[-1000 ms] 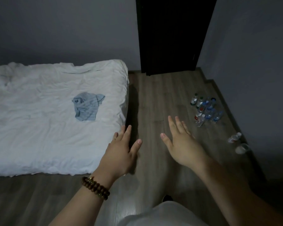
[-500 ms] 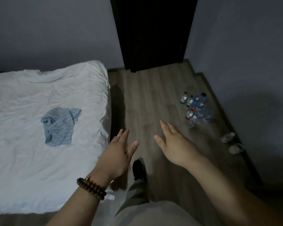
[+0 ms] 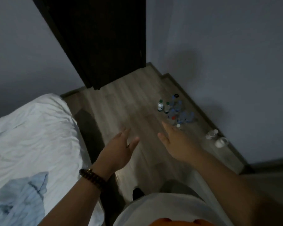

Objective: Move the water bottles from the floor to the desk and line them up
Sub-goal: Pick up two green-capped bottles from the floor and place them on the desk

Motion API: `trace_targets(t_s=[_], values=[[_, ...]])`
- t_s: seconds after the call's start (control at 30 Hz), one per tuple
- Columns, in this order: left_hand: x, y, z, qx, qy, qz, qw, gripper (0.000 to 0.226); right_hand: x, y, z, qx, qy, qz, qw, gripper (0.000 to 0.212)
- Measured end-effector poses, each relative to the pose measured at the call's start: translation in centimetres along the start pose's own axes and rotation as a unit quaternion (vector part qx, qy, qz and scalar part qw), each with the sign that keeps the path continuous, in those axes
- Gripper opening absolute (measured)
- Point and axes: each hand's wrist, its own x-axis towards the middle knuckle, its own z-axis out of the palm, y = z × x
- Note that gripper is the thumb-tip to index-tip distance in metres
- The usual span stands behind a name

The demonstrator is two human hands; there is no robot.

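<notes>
Water bottles [image 3: 175, 111] stand bunched on the wooden floor [image 3: 121, 111] near the right wall, two more [image 3: 216, 138] lying apart by the skirting. My left hand [image 3: 119, 152] and right hand [image 3: 178, 144] are both spread, fingers loose, holding nothing. The cluster is tight (one careless grab could topple the neighbours). It's dim: I can't count them, and no desk is in view.

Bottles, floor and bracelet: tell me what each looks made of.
Bottles: clear plastic, probably, with see-through bodies and coloured caps.
Floor: wood or wood-look laminate, with plank seams, grain and a slight sheen.
Bracelet: dark round beads, possibly wood; too dim to confirm.
</notes>
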Motion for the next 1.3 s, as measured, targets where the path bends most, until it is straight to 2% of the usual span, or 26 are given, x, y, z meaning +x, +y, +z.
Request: trace_targets(t_s=[0.2, 0.33, 0.57, 0.7, 0.8, 0.9, 1.1, 1.2, 1.3], values=[[11.0, 1.5, -1.2, 0.018, -0.048, 0.045, 0.998, 0.076, 6.9, 3.1, -3.4, 0.015, -0.009, 0.059, 0.998, 0.064], [19.8, 3.1, -1.7, 0.051, -0.07, 0.065, 0.994, 0.08, 14.0, 6.4, -5.7, 0.025, -0.001, 0.088, 0.996, 0.056], [34.3, 7.5, -4.6, 0.102, -0.127, 0.041, 0.986, 0.077, 27.2, 11.5, -12.3, 0.075, -0.025, 0.118, 0.99, 0.048], [41.0, 10.4, -7.1, 0.117, -0.134, 0.036, 0.984, 0.074, 33.5, 13.7, -16.7, 0.091, -0.039, 0.135, 0.986, 0.048], [45.4, 12.5, -8.3, 0.116, -0.136, 0.051, 0.983, 0.072, 37.0, 15.2, -19.1, 0.07, -0.043, 0.144, 0.986, 0.05], [49.8, 13.9, -9.0, 0.118, -0.153, 0.057, 0.98, 0.071, 40.0, 16.3, -20.5, 0.036, -0.043, 0.142, 0.988, 0.04], [60.2, 15.7, -9.9, 0.114, -0.204, 0.082, 0.969, 0.065, 43.8, 17.8, -21.3, 0.084, -0.011, 0.192, 0.978, 0.036], [66.1, 16.6, -10.1, 0.13, -0.246, 0.111, 0.954, 0.067, 45.0, 18.0, -21.2, 0.108, 0.022, 0.24, 0.964, 0.039], [71.7, 17.5, -10.5, 0.17, -0.298, 0.206, 0.916, 0.061, 47.6, 18.0, -20.5, 0.136, 0.046, 0.314, 0.939, 0.044]])
